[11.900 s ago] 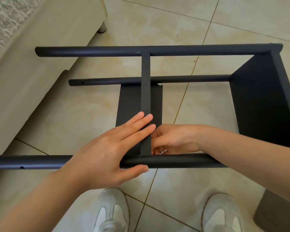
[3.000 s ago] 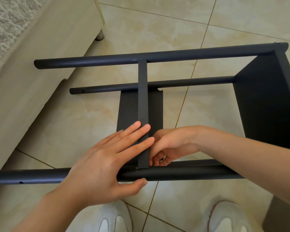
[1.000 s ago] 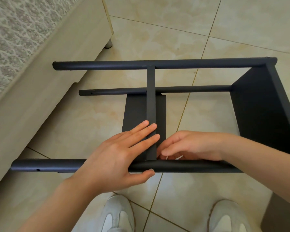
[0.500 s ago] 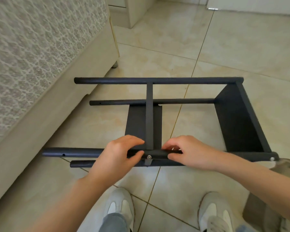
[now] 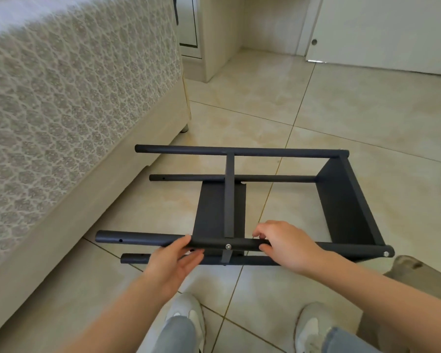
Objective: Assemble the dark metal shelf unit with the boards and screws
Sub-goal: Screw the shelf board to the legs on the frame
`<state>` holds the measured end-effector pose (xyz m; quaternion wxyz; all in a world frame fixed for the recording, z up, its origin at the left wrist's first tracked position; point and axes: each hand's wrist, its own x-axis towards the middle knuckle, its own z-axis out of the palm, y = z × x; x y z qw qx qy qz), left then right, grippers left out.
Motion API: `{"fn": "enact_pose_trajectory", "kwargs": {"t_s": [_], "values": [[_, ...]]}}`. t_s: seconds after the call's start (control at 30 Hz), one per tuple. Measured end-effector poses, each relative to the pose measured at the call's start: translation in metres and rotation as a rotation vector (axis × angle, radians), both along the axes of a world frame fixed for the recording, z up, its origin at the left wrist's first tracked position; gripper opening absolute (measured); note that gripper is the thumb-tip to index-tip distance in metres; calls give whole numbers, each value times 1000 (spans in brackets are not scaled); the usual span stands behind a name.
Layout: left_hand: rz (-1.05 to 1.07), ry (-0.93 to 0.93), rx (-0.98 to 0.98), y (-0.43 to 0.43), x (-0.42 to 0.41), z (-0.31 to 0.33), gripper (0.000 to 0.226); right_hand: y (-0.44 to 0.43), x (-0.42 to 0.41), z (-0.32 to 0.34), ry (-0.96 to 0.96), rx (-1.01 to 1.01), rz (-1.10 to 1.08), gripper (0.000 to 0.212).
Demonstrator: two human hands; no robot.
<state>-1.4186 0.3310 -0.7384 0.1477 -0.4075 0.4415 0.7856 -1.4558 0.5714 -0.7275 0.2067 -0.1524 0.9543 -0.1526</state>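
The dark metal shelf unit (image 5: 346, 207) lies on its side on the tiled floor, its four tubes running left to right. A middle board (image 5: 211, 210) and an end board on the right are fixed between the tubes. A silver screw (image 5: 228, 246) sits in the near upper tube (image 5: 143, 240), and another screw (image 5: 386, 254) at its right end. My right hand (image 5: 288, 244) grips that tube just right of the middle board, fingers over it and thumb under it. My left hand (image 5: 173, 261) is left of the board, thumb on the tube and fingers stretched loosely beneath it.
A bed with a patterned cover (image 5: 61, 123) runs along the left, close to the unit's open tube ends. A pale cabinet (image 5: 214, 34) and a white door (image 5: 379, 29) stand at the back. A brown object (image 5: 418, 273) lies at the right, beside my shoes (image 5: 186, 314).
Both hands left the middle board and went to the near upper tube. Since half a second ago my left hand has loosened from a grip to straight fingers. The view has risen.
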Motion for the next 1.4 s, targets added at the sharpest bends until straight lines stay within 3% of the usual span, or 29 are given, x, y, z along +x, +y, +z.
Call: {"fn": "enact_pose_trajectory", "kwargs": {"t_s": [0.17,0.73,1.07,1.3,1.4], "values": [[77,-21,25,6,-12,8,33,6,-5,2,-34,-11,-5,23],[55,273,-96,32,-55,77,26,40,-32,68,-1,-134,-82,30],[-92,461,-251,55,-84,160,36,56,-29,124,25,-224,-173,26],[-246,559,-417,85,-95,215,24,58,-4,140,35,-395,-332,22],[-299,575,-456,98,-94,234,30,60,6,142,29,-461,-384,24]]}}
